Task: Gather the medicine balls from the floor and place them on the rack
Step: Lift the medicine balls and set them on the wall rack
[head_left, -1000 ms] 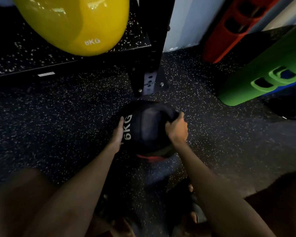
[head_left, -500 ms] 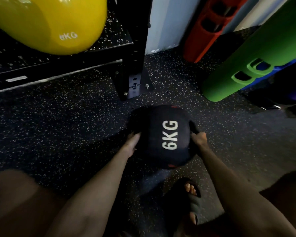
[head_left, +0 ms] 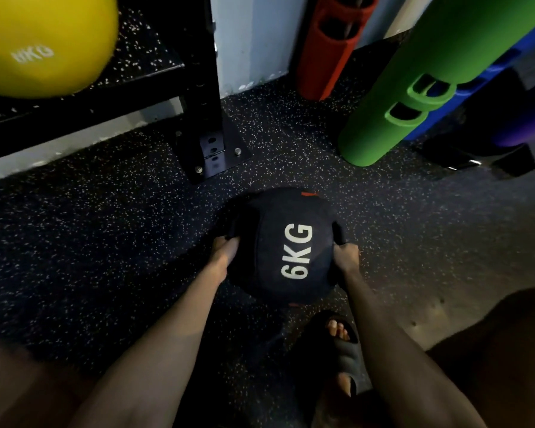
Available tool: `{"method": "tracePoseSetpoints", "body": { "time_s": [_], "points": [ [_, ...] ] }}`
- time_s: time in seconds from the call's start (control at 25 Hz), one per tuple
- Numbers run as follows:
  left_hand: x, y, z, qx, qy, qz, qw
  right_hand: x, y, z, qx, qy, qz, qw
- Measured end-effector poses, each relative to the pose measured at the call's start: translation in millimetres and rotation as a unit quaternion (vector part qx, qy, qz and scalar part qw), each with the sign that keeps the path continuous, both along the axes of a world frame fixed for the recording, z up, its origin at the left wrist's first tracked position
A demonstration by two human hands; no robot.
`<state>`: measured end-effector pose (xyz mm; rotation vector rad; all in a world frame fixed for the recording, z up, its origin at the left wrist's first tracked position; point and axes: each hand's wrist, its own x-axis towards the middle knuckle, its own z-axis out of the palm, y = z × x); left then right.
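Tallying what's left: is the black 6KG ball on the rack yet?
Not yet. The black 6KG ball is down by the floor, gripped by the left hand and right hand; the yellow ball sits on the rack.

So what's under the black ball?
Speckled floor shows around the black ball, held by the left hand and right hand. The spot right beneath is covered, so I can't see it.
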<state>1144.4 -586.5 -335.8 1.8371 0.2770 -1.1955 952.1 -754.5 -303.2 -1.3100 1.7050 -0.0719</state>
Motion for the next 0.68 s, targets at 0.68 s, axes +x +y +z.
{"method": "tracePoseSetpoints", "body": {
  "time_s": [0.68],
  "points": [
    [-26.3,137.9,408.8,0.081,-0.123,0.114,0.982,23.7,92.5,377.9,-0.023,-0.045,0.185,0.981]
  ]
}}
